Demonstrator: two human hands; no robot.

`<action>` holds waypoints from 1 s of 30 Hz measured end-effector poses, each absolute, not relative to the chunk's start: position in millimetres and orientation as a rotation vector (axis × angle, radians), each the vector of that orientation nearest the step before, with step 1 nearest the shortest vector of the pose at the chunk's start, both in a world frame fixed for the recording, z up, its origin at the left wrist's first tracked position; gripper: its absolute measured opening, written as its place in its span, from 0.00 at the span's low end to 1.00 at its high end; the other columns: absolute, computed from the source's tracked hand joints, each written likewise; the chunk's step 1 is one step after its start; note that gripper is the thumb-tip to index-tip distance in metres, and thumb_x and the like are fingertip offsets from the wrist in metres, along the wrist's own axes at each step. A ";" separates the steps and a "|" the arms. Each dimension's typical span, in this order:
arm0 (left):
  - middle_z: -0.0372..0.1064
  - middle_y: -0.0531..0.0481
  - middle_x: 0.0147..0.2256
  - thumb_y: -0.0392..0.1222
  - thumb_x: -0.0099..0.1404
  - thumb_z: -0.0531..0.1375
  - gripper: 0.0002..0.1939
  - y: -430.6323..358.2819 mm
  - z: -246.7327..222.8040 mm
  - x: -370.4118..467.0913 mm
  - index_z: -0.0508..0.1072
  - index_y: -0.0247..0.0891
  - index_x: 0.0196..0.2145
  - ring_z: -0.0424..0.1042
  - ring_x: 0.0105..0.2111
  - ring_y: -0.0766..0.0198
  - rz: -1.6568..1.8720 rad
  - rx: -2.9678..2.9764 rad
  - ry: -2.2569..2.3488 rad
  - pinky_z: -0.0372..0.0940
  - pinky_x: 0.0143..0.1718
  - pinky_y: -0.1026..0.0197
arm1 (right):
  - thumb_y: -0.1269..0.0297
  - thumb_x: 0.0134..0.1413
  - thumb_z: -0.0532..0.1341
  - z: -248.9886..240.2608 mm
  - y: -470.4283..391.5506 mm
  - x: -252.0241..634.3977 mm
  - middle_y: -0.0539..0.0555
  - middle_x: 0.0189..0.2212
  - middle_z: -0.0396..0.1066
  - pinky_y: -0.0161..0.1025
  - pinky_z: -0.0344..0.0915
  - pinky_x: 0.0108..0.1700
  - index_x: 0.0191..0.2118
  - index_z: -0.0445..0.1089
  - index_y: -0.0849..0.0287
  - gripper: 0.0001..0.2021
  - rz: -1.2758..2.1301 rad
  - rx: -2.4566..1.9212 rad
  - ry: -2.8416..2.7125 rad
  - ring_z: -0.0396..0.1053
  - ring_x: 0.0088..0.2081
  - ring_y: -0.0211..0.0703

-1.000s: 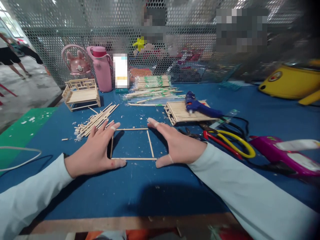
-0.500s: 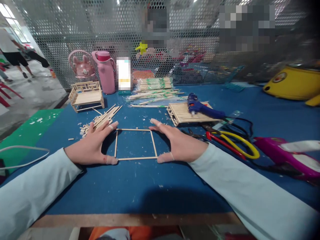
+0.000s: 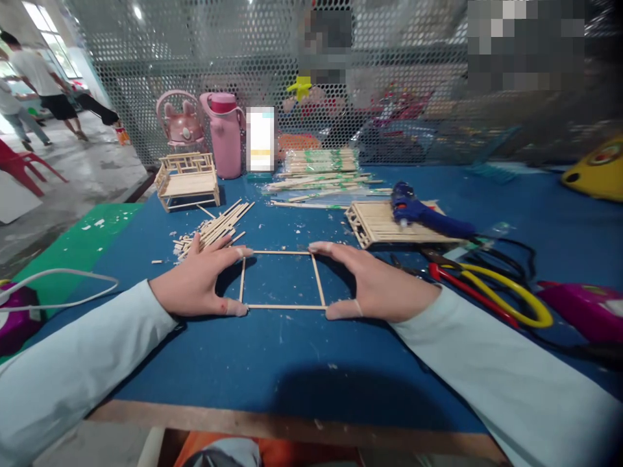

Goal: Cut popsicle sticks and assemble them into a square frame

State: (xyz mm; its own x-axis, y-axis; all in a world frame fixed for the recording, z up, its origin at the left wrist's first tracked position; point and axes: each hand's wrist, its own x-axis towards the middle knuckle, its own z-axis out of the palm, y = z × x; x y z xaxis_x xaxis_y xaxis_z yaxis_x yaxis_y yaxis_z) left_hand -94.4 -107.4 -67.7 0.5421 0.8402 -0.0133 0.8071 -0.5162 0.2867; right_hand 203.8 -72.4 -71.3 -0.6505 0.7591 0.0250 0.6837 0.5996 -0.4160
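Note:
A rectangular frame of thin wooden sticks (image 3: 285, 307) lies flat on the blue tabletop (image 3: 233, 363). My left hand (image 3: 192, 282) grips its left side, thumb at the near corner and forefinger at the far corner. Opposite it, my right hand (image 3: 387, 285) grips the two right corners in the same way. Pale tape or finger covers wrap several of my fingertips. Just beyond my left hand is a pile of loose sticks (image 3: 221, 224), with short cut pieces at its left end.
Behind stand a miniature wooden bench (image 3: 189, 185), a pink bottle (image 3: 226, 139) and bundled sticks (image 3: 321, 161). A blue glue gun (image 3: 428, 217) rests on a slatted wooden piece (image 3: 374, 224). Pliers with red and yellow handles (image 3: 506, 285) lie right. Mesh (image 3: 204, 39) rises at the back.
My view has shifted, so the bench items appear farther right. My left forefinger now lies over the far left corner, where it was beside it before. Both hands stay at the frame.

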 end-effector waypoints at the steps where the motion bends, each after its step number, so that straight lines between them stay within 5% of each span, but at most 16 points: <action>1: 0.50 0.41 0.60 0.67 0.49 0.57 0.40 -107.3 -67.8 -94.8 0.56 0.45 0.56 0.39 0.62 0.41 0.174 2.526 1.370 0.26 0.54 0.28 | 0.47 0.34 0.66 -69.7 -73.0 203.0 0.61 0.56 0.58 0.54 0.55 0.55 0.58 0.53 0.55 0.43 0.560 -1.216 -2.635 0.56 0.56 0.58; 5: 0.51 0.43 0.60 0.66 0.50 0.56 0.34 -106.3 -68.2 -96.1 0.63 0.46 0.49 0.41 0.61 0.41 0.161 2.526 1.344 0.26 0.53 0.28 | 0.47 0.34 0.66 -66.1 -74.2 201.4 0.61 0.56 0.58 0.53 0.55 0.56 0.53 0.59 0.57 0.38 0.555 -1.231 -2.670 0.56 0.57 0.57; 19: 0.52 0.41 0.59 0.66 0.49 0.57 0.36 -106.9 -68.0 -95.1 0.61 0.44 0.52 0.43 0.61 0.42 0.176 2.509 1.367 0.29 0.54 0.29 | 0.48 0.32 0.68 -60.7 -75.5 205.5 0.64 0.61 0.47 0.53 0.49 0.59 0.62 0.48 0.59 0.50 0.616 -1.223 -2.702 0.48 0.61 0.57; 22: 0.52 0.41 0.60 0.66 0.50 0.57 0.37 -107.2 -68.6 -95.5 0.60 0.45 0.53 0.43 0.61 0.41 0.182 2.517 1.367 0.29 0.54 0.29 | 0.53 0.39 0.65 -55.0 -77.6 209.2 0.60 0.64 0.40 0.52 0.47 0.60 0.58 0.57 0.56 0.38 0.638 -1.088 -2.723 0.43 0.63 0.54; 25: 0.52 0.42 0.60 0.65 0.50 0.57 0.37 -107.9 -68.5 -95.6 0.59 0.46 0.54 0.43 0.61 0.41 0.184 2.520 1.367 0.29 0.55 0.29 | 0.65 0.48 0.59 -51.4 -80.9 207.1 0.56 0.63 0.44 0.51 0.44 0.61 0.47 0.69 0.55 0.17 0.627 -0.933 -2.786 0.42 0.63 0.50; 30: 0.52 0.42 0.60 0.65 0.50 0.57 0.37 -108.7 -67.6 -95.4 0.59 0.46 0.54 0.43 0.61 0.41 0.181 2.515 1.364 0.29 0.54 0.29 | 0.74 0.50 0.52 -56.9 -81.5 199.0 0.52 0.60 0.54 0.55 0.44 0.60 0.36 0.75 0.53 0.15 0.533 -0.922 -2.802 0.45 0.62 0.50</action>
